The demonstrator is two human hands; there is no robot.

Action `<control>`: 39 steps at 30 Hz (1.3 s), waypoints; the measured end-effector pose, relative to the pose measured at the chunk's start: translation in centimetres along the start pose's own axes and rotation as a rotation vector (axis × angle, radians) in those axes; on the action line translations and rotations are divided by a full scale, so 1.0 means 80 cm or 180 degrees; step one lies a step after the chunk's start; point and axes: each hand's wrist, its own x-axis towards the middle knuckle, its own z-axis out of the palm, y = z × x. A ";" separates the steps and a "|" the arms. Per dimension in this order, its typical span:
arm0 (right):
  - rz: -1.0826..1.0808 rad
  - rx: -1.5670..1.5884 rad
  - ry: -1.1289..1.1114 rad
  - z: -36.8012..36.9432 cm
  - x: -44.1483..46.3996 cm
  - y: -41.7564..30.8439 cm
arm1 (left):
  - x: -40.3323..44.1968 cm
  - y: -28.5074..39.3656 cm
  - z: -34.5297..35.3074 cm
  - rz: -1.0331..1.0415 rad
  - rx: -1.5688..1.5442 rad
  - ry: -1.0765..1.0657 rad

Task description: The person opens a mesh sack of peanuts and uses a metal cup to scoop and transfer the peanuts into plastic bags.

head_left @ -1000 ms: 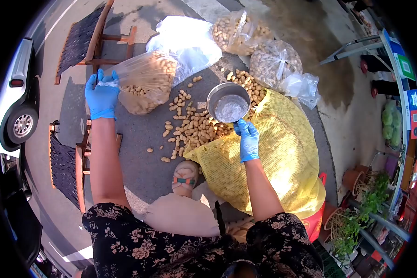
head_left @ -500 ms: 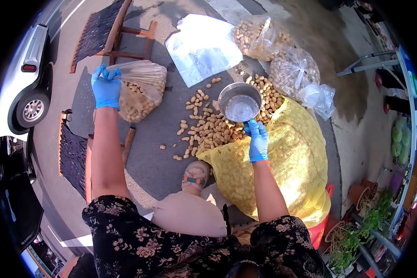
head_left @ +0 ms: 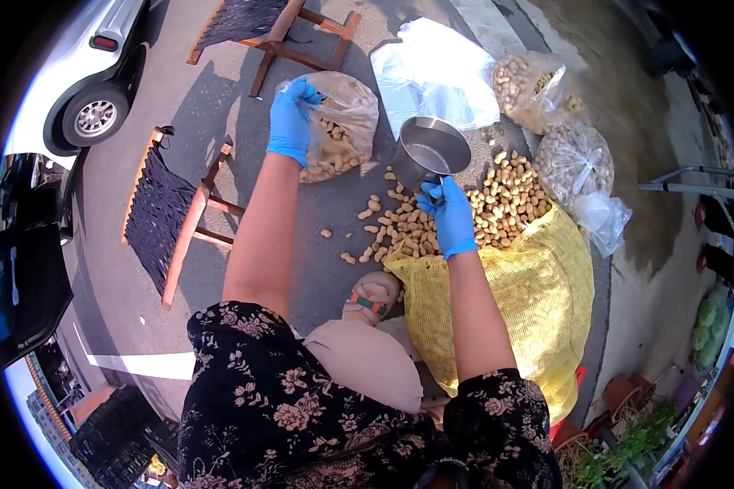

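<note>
My left hand (head_left: 292, 122), in a blue glove, grips the top edge of a clear plastic bag (head_left: 352, 106) partly filled with peanuts. In my right hand (head_left: 451, 213), also gloved in blue, is the handle of a metal pan (head_left: 434, 151), which looks empty and is tilted. Loose peanuts (head_left: 506, 204) lie in a pile on the ground below and beside the pan. They spread from the mouth of a large yellow mesh sack (head_left: 530, 301), which lies under my right forearm.
Flat white plastic bags (head_left: 436, 73) lie beyond the pan. Two peanut-filled bags (head_left: 575, 163) (head_left: 530, 85) stand at the right. Woven-seat wooden chairs (head_left: 171, 212) are at the left, near a parked white car (head_left: 65, 65). Potted plants (head_left: 628, 444) stand lower right.
The view has turned, shifting the scene. My left hand and its bag have come nearer the pan. The pan, level over the peanuts before, now tilts toward the bag.
</note>
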 end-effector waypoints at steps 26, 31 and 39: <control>-0.0701 -0.0637 0.1017 -0.187 -0.126 0.013 | -0.230 -0.236 0.033 -0.0806 0.4179 -0.2855; -0.0691 -0.0580 0.1178 -0.195 -0.144 0.014 | -0.173 -0.217 0.028 -0.0682 0.4405 -0.1716; -0.0642 -0.0665 0.1202 -0.177 -0.140 0.007 | -0.165 -0.283 0.068 -0.1464 0.5487 -0.0410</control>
